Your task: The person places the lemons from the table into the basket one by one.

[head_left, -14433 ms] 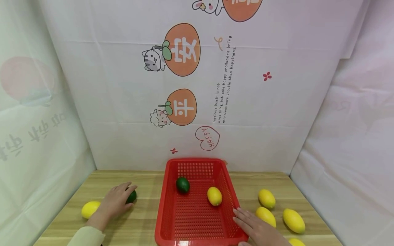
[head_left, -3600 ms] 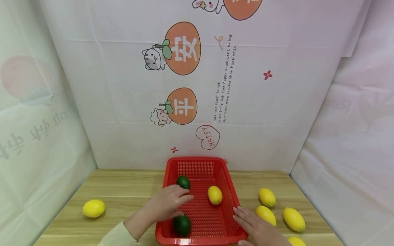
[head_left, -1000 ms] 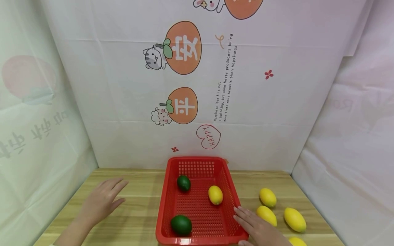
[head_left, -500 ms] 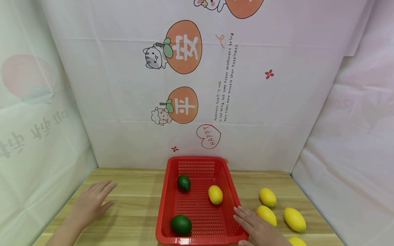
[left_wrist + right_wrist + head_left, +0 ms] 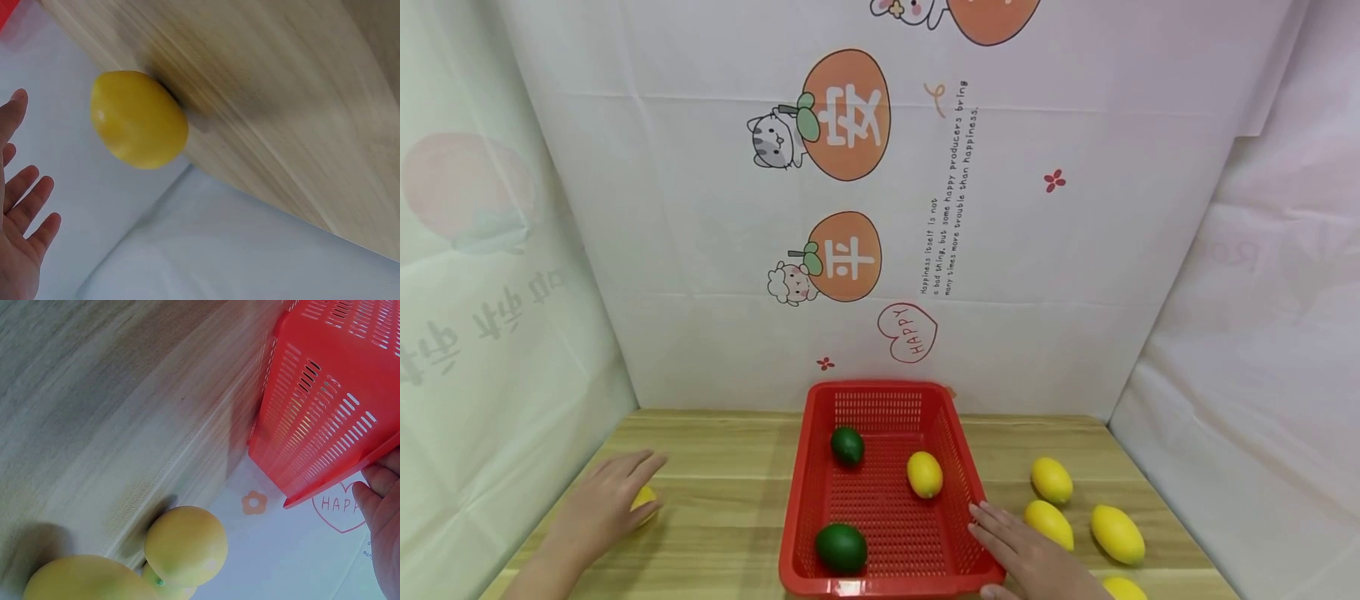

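Note:
My left hand [image 5: 598, 508] hovers over a yellow lemon [image 5: 644, 498] on the left of the table, partly covering it from above. In the left wrist view that lemon [image 5: 140, 122] shows whole, with the spread fingers [image 5: 31, 203] apart from it. On the right, my right hand [image 5: 1030, 554] rests straight fingers on the side rim of a red plastic basket [image 5: 793, 500]. The right wrist view shows its fingertips at the rim. Inside the basket lie a dark green oval fruit [image 5: 847, 447] at the back, another green fruit [image 5: 841, 548] near the front, and a lemon [image 5: 924, 475].
Several more lemons sit right of the basket, among them a far lemon [image 5: 1051, 481], one beside my right hand [image 5: 1048, 525] and an outer lemon [image 5: 1117, 534]. White printed cloth [image 5: 1000, 250] walls the wooden table [image 5: 722, 500] at the back and both sides.
A second green fruit, earlier under my left hand on the table, now lies in the basket. My left hand has since moved back left to the lemon. The right hand stays at the rim.

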`<state>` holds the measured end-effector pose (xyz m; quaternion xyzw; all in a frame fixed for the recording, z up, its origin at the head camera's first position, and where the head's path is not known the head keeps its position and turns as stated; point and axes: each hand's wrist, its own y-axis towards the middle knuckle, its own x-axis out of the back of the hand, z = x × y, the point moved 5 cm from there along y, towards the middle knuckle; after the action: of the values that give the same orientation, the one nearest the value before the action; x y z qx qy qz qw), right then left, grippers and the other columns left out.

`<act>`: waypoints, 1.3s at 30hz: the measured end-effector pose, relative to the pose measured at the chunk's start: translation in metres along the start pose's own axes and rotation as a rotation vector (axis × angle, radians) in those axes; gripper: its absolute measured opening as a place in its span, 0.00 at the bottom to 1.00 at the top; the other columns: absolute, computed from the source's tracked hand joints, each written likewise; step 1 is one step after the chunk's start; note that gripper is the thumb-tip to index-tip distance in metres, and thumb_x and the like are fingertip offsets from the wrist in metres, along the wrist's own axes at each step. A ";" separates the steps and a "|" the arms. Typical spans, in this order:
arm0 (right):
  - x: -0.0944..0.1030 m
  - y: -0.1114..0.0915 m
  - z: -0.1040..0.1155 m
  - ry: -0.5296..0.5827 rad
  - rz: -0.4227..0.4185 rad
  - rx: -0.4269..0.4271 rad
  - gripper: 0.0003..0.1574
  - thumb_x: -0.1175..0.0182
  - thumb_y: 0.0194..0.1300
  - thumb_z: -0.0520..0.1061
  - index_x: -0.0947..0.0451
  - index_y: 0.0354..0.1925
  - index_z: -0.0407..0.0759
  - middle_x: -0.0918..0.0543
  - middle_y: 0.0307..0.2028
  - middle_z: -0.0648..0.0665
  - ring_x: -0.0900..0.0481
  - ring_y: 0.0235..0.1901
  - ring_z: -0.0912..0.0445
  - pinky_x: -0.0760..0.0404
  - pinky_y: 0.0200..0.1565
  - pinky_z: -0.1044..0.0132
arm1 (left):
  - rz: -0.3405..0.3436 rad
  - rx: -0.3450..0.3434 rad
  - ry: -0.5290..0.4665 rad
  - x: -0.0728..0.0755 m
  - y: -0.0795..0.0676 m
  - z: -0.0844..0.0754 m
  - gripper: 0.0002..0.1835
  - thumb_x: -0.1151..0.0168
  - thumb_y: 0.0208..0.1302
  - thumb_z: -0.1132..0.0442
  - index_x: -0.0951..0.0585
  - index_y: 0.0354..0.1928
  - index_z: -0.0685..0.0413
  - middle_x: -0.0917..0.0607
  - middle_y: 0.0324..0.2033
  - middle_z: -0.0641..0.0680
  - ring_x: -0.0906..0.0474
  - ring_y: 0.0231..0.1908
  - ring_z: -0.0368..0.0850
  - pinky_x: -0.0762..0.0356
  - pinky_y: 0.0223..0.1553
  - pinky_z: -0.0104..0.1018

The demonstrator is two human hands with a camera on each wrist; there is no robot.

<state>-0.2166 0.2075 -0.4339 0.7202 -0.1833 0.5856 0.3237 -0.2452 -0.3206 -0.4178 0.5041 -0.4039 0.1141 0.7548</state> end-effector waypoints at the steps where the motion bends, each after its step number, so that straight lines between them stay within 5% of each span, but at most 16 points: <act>1: 0.000 0.000 0.000 0.006 0.008 -0.005 0.40 0.50 0.69 0.68 0.26 0.62 0.40 0.30 0.66 0.43 0.29 0.62 0.46 0.21 0.53 0.52 | 0.009 0.001 -0.008 -0.001 -0.001 0.001 0.45 0.73 0.65 0.30 0.20 0.49 0.63 0.17 0.42 0.66 0.20 0.40 0.65 0.24 0.39 0.60; 5: 0.001 0.000 0.000 0.027 0.028 -0.019 0.40 0.51 0.69 0.68 0.26 0.63 0.40 0.30 0.66 0.42 0.29 0.62 0.46 0.21 0.53 0.52 | 0.023 0.002 -0.026 -0.004 -0.007 0.007 0.46 0.69 0.63 0.28 0.20 0.49 0.63 0.18 0.42 0.66 0.20 0.41 0.65 0.24 0.40 0.60; 8: 0.000 0.000 0.000 0.027 0.030 -0.019 0.40 0.51 0.69 0.68 0.26 0.63 0.40 0.29 0.66 0.42 0.29 0.62 0.46 0.21 0.53 0.51 | 0.028 0.008 -0.018 -0.007 -0.012 0.010 0.41 0.46 0.58 0.29 0.20 0.49 0.63 0.18 0.42 0.66 0.20 0.41 0.65 0.24 0.39 0.60; 10: 0.000 0.000 0.000 0.020 0.026 -0.015 0.40 0.51 0.69 0.68 0.26 0.62 0.40 0.29 0.65 0.42 0.29 0.62 0.46 0.21 0.53 0.52 | 0.035 0.017 -0.008 -0.009 -0.015 0.012 0.37 0.28 0.46 0.38 0.20 0.48 0.63 0.18 0.42 0.67 0.20 0.39 0.65 0.23 0.38 0.60; 13: 0.000 0.001 0.000 0.010 0.010 -0.005 0.40 0.50 0.69 0.68 0.26 0.62 0.40 0.29 0.65 0.41 0.29 0.62 0.46 0.21 0.53 0.52 | 0.060 0.034 0.010 -0.013 -0.020 0.014 0.37 0.19 0.31 0.52 0.19 0.48 0.63 0.18 0.42 0.66 0.20 0.36 0.64 0.22 0.35 0.58; 27: -0.001 0.000 0.000 0.029 0.028 -0.020 0.40 0.52 0.70 0.68 0.27 0.63 0.40 0.30 0.66 0.41 0.30 0.62 0.45 0.21 0.53 0.51 | 0.180 0.166 -0.084 -0.025 -0.031 0.018 0.38 0.17 0.31 0.57 0.21 0.49 0.63 0.20 0.46 0.71 0.21 0.39 0.68 0.23 0.38 0.63; 39: -0.001 -0.001 0.001 0.001 -0.007 -0.002 0.39 0.49 0.69 0.67 0.26 0.62 0.40 0.29 0.65 0.41 0.28 0.61 0.46 0.21 0.52 0.52 | 0.383 0.291 -0.146 -0.038 -0.039 0.023 0.36 0.20 0.40 0.58 0.23 0.54 0.65 0.23 0.50 0.74 0.24 0.46 0.72 0.25 0.45 0.65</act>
<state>-0.2162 0.2074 -0.4352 0.7202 -0.1812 0.5846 0.3267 -0.2585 -0.3497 -0.4678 0.5287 -0.5249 0.2755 0.6075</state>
